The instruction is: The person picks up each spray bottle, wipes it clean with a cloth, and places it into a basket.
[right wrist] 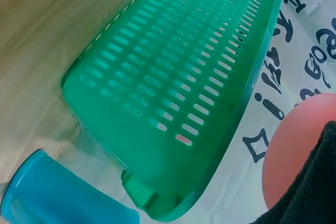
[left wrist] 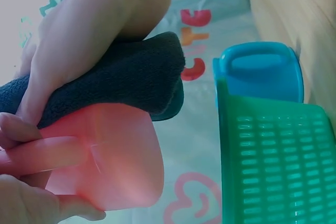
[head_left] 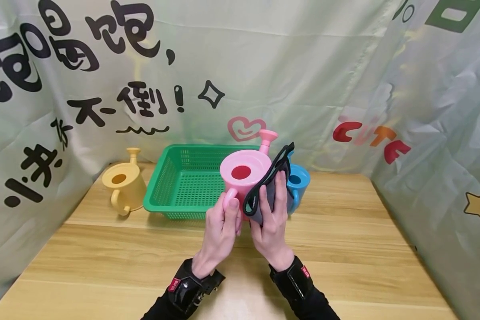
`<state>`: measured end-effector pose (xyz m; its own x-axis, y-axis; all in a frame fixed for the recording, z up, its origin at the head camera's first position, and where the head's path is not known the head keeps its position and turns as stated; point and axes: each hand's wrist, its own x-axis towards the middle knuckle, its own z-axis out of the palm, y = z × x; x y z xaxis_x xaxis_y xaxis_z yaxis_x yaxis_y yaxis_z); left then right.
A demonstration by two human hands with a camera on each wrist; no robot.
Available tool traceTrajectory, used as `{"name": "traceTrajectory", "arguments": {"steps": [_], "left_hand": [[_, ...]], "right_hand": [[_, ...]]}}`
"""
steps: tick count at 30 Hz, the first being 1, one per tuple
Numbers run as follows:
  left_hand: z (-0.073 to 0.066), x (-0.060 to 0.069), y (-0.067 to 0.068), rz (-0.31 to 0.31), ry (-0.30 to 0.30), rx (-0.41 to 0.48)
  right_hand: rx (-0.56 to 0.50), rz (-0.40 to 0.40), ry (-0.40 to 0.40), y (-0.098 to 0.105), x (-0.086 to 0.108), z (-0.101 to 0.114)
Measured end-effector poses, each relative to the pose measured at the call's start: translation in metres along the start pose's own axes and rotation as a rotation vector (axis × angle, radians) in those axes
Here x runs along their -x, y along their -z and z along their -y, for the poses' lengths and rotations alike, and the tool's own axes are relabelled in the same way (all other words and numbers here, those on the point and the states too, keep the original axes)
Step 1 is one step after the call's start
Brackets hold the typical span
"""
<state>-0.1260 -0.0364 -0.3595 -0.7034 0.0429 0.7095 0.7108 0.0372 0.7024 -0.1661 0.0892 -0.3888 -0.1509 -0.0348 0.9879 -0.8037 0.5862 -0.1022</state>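
Observation:
A pink watering can (head_left: 233, 165) is raised in front of the basket, spout pointing up and away. My left hand (head_left: 220, 229) grips its handle, with the thumb lying over the top. Against the can's right side lies a folded grey cloth (head_left: 279, 163) with dark edging, which my right hand (head_left: 274, 231) holds, fingers reaching up along it. From the left wrist, the dark cloth (left wrist: 121, 77) covers one side of the pink can (left wrist: 128, 156). The right wrist view shows only the can's curved wall (right wrist: 296, 153) and a cloth corner (right wrist: 310, 187); the right hand is out of that frame.
Behind the can, a green perforated basket (head_left: 154, 186) stands on the wooden table (head_left: 336, 266). A yellow watering can (head_left: 132, 191) is left of it; a blue watering can (head_left: 302, 180) is on the right, partly hidden by the cloth. Printed fabric (head_left: 304, 80) hangs around the table.

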Motion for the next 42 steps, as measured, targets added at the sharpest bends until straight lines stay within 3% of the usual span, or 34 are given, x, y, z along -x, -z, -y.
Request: {"name": "traceTrajectory", "arguments": {"steps": [6, 15, 23, 31, 42], "left_hand": [[-0.003, -0.003, 0.004, -0.018, 0.039, 0.063], [-0.006, -0.008, 0.014, -0.03, 0.104, 0.138], [-0.006, -0.011, 0.018, -0.034, 0.069, 0.199], [-0.005, -0.012, 0.022, -0.049, 0.07, 0.205], [-0.006, -0.013, 0.021, 0.005, 0.061, 0.177]], "right_hand": [[-0.012, 0.027, 0.034, 0.003, 0.001, -0.003], [-0.131, 0.069, 0.094, 0.006, 0.001, -0.015], [-0.215, 0.093, 0.103, 0.007, 0.003, -0.021], [-0.264, 0.093, 0.101, 0.006, 0.005, -0.023], [-0.263, 0.105, 0.057, 0.006, 0.001, -0.018]]}}
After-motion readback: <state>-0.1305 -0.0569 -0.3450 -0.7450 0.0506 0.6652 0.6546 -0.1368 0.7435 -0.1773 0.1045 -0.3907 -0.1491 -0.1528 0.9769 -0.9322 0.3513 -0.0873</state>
